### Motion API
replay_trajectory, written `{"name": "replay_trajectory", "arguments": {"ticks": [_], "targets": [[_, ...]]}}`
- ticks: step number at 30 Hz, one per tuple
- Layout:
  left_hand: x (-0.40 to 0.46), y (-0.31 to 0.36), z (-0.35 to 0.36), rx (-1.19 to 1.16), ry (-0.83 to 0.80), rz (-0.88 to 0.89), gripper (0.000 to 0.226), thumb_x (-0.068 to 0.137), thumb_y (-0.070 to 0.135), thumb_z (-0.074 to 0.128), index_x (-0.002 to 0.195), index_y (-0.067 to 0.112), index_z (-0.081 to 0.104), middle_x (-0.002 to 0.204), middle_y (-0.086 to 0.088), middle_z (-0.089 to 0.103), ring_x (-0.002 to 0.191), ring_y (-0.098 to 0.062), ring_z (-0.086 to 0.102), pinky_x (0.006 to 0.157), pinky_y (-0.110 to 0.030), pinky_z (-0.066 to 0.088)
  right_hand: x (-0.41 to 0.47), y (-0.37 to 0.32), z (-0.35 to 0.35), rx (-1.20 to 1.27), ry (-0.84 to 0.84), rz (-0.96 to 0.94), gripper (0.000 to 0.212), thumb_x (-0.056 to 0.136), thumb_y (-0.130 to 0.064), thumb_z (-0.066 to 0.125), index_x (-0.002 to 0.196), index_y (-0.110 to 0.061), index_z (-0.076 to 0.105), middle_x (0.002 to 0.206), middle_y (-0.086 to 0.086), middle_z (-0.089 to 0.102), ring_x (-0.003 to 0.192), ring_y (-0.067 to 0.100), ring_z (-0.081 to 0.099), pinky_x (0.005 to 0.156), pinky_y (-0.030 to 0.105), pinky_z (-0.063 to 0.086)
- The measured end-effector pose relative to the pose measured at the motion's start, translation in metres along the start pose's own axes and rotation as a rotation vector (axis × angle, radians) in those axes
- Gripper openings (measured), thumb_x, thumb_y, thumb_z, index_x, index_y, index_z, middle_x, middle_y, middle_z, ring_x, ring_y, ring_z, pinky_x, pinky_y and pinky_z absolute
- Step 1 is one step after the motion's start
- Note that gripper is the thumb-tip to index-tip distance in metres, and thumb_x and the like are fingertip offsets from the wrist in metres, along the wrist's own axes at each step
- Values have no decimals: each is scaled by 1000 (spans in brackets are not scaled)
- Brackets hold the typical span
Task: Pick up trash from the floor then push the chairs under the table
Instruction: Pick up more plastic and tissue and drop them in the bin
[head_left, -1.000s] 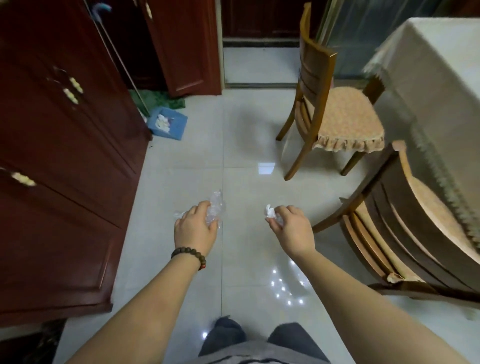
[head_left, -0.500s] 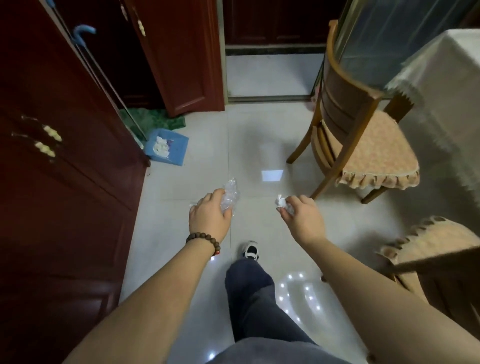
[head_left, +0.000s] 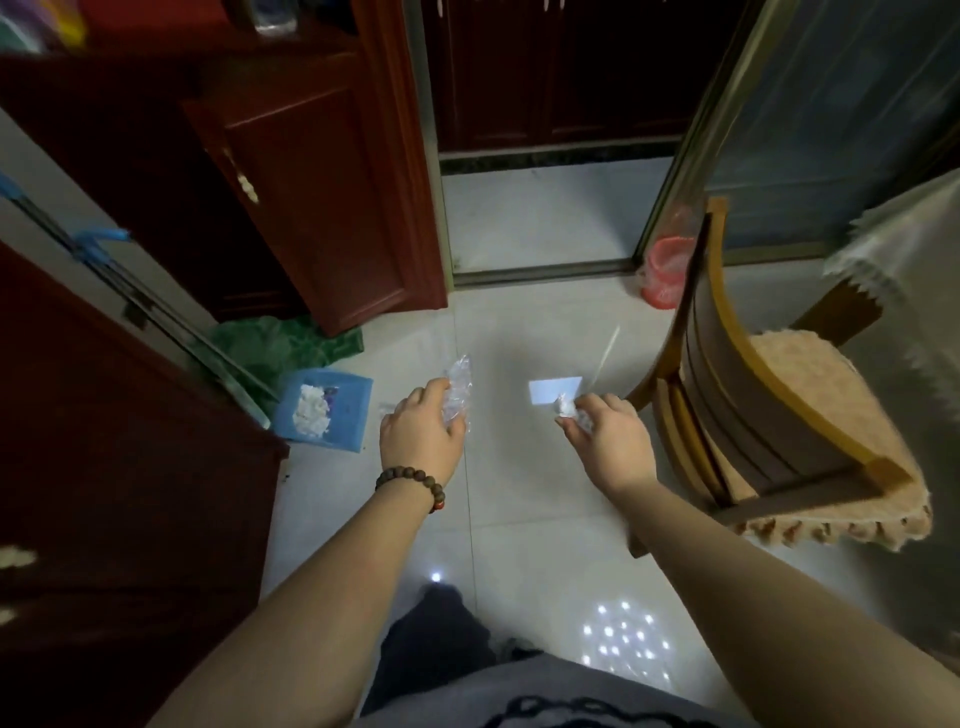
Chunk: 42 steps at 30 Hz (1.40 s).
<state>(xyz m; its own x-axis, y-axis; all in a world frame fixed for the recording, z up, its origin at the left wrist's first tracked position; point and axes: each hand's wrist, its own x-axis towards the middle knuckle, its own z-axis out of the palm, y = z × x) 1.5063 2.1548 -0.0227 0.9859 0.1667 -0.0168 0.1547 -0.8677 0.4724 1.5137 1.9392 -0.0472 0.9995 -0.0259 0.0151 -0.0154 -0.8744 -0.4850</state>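
Note:
My left hand (head_left: 423, 436), with a bead bracelet at the wrist, is closed around a crumpled clear plastic wrapper (head_left: 457, 387) that sticks up above the fingers. My right hand (head_left: 608, 441) pinches a small white paper wad (head_left: 563, 405). Both hands are held out over the pale tiled floor (head_left: 519, 493). A blue dustpan (head_left: 348, 415) with white scraps in it lies on the floor just left of my left hand. A wooden chair (head_left: 753, 415) with a tan cushion stands right of my right hand, beside the cloth-covered table (head_left: 914, 260).
A dark red cabinet (head_left: 130, 467) runs along the left, with a broom handle (head_left: 130, 306) leaning on it and a green bag (head_left: 291, 343) behind the dustpan. A red door (head_left: 322, 208) stands ahead, next to a doorway. A pink bin (head_left: 667, 270) sits by the glass sliding door.
I have walked forward toward the dustpan, which now lies close to my left hand. The second chair has dropped out of view. Both hands keep their hold on the trash.

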Motion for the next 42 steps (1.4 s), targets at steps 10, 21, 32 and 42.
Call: {"name": "replay_trajectory", "arguments": {"ticks": [10,21,32,42], "targets": [[276,-14,27,53,-63,139,40,85,24,61,123,16,54,111,-11,65,101,-31,58,87,-40,43,239,-26,56,14,15,157,30,90,-34,57,102,-7,60,99,16,61,96,35,52,75,38,41],[521,80,65,114,-255,478,36,82,23,63,117,16,57,109,-12,66,101,-36,59,87,-41,41,423,-3,30,62,174,465,27,86,-32,63,97,-7,62,94,16,61,93,37,53,74,41,42],[661,284,224,103,-487,784,39,86,25,58,123,16,52,116,-13,62,102,-35,58,88,-43,45,543,184,-10,97,391,846,29,87,-33,62,100,-7,61,96,15,61,95,35,51,76,40,41],[764,459,370,169,-684,888,38,85,24,59,122,18,52,112,-12,62,96,-34,59,81,-42,49,659,339,-50,163,411,1046,29,88,-32,61,101,-6,61,96,17,61,92,35,52,73,40,42]]}}
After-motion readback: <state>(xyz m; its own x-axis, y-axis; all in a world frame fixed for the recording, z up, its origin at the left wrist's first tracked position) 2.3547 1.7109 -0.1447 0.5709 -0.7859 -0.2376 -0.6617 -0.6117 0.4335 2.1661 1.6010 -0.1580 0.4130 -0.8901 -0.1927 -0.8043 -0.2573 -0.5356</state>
